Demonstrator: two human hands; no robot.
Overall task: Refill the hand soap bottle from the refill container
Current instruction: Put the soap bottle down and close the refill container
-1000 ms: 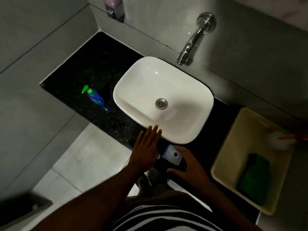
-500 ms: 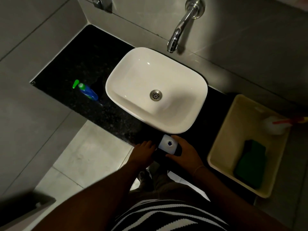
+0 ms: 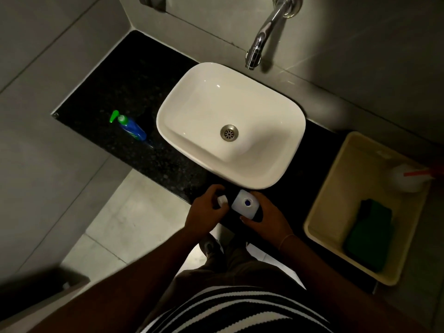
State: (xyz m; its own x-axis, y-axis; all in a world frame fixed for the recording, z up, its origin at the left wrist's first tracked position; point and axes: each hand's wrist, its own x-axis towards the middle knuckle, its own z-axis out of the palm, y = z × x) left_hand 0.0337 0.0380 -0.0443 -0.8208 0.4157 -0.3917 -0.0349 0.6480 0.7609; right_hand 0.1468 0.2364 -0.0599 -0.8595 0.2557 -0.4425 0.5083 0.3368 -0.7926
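A white refill container (image 3: 245,204) with a blue-looking open mouth stands on the black counter's front edge, just below the basin. My right hand (image 3: 265,218) wraps around its right side. My left hand (image 3: 206,210) is beside it on the left, fingers closed on a small white cap (image 3: 222,200). The hand soap bottle (image 3: 131,126), blue with a green pump, stands on the counter left of the basin, well apart from both hands.
A white basin (image 3: 192,92) with a chrome tap (image 3: 259,39) above it fills the counter's middle. A cream tub (image 3: 336,188) at the right holds a green item and a white bottle. Grey tiled walls close the left and back. Black counter (image 3: 125,87) shows on the left.
My left hand dropped from the basin rim to the container and now holds the white cap off it. The container's mouth stands uncovered. The view shifted.
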